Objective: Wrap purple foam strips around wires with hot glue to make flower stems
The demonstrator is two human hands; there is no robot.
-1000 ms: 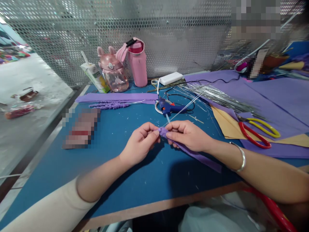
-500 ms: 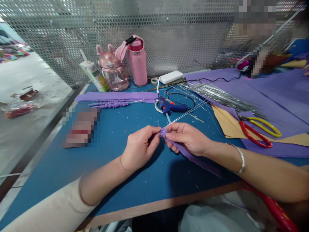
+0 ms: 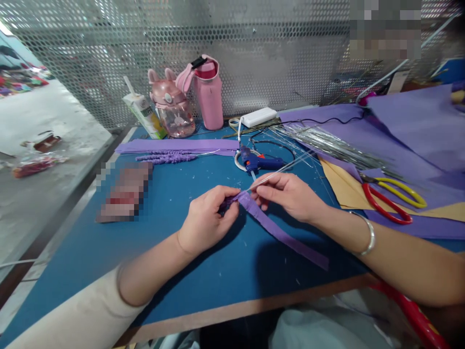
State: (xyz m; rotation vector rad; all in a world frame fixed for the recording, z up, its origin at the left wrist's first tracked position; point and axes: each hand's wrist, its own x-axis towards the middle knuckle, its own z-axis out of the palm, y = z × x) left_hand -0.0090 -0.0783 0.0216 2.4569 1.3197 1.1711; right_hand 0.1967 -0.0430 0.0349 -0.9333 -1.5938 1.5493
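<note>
Between thumb and fingers, my left hand (image 3: 209,218) pinches the wrapped end of a purple paper strip (image 3: 286,236). The strip's loose length hangs down to the right over the blue table. My right hand (image 3: 286,196) is closed on thin wires (image 3: 281,168), which run from the wrapped end up and to the right. Just beyond the fingers lies a blue glue gun (image 3: 259,160) with a glue stick poking out of it. Finished-looking twisted purple stems (image 3: 165,156) lie farther back on the left, beside a stack of purple strips (image 3: 178,145).
Red-and-yellow-handled pliers (image 3: 392,194) rest on purple and tan sheets at the right, near a bundle of wires (image 3: 337,145). A pink bottle (image 3: 209,99), a clear rabbit-eared bottle (image 3: 175,114) and a drink carton (image 3: 145,115) stand at the back. A blurred-out flat object (image 3: 127,191) lies left.
My right hand has let go of the purple strip and moved slightly up onto the wires. The strip now hangs free from my left hand's pinch. A purple sheet at the back right has lifted.
</note>
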